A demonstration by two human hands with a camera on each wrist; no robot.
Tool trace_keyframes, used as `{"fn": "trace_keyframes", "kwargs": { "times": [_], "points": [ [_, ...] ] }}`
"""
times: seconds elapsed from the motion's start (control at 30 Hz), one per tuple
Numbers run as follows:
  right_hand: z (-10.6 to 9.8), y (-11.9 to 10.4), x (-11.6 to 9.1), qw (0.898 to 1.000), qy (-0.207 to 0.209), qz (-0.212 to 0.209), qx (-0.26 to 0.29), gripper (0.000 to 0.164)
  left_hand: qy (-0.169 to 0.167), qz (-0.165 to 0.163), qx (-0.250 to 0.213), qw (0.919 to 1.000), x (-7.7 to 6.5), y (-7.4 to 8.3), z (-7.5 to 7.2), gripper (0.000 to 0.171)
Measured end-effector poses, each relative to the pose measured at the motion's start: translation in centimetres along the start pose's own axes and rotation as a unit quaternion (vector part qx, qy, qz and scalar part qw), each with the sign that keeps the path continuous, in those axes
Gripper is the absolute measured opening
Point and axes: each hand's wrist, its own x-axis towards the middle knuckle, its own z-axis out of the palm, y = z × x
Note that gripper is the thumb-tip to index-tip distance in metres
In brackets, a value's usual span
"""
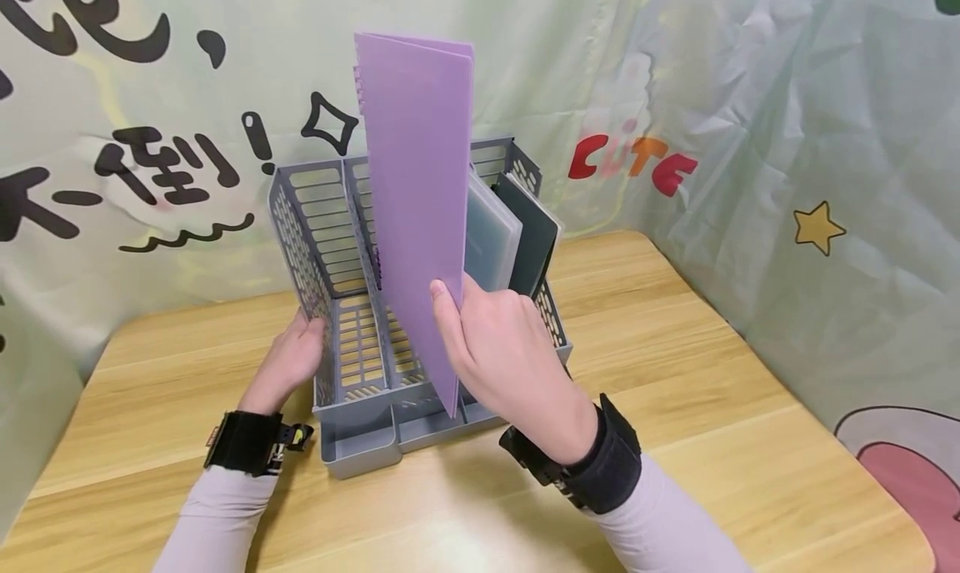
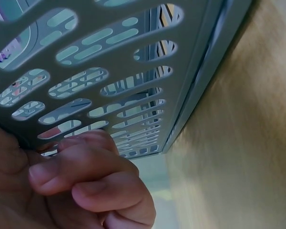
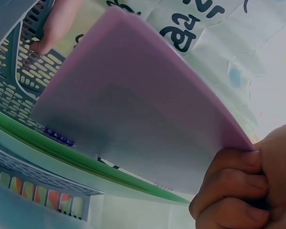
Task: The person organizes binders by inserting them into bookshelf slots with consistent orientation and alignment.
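My right hand (image 1: 510, 352) pinches the lower near edge of a purple ring-bound notebook (image 1: 416, 181), thumb on its left face. The notebook stands upright and slightly tilted in a grey slotted file rack (image 1: 356, 402), its top rising above the rack. Purple rings (image 3: 59, 137) show along its edge in the right wrist view. My left hand (image 1: 292, 356) holds the rack's left side wall (image 2: 128, 90), its curled fingers outside it in the left wrist view. Right of the notebook stand a translucent bluish folder (image 1: 491, 235) and a dark green book (image 1: 528, 239).
The rack rests on a wooden table (image 1: 675, 373), with small trays (image 1: 367, 446) along its front. A divider (image 1: 367, 248) separates its left compartment. Printed cloth (image 1: 600, 72) hangs behind and at the right. A green-edged item (image 3: 86, 157) stands beside the notebook.
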Motion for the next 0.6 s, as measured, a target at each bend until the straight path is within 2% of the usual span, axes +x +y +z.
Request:
{"fn": "trace_keyframes", "kwargs": {
  "times": [0.23, 0.6],
  "points": [
    [1.5, 0.1, 0.6, 1.0, 0.001, 0.023, -0.004, 0.042, -0.004, 0.0, -0.016, 0.9999, -0.1, 0.0, 0.1, 0.06],
    [4.1, 0.1, 1.0, 0.999, 0.02, 0.015, -0.04, 0.037, -0.006, -0.004, -0.019, 0.9998, -0.1, 0.2, 0.1, 0.06]
  ]
}}
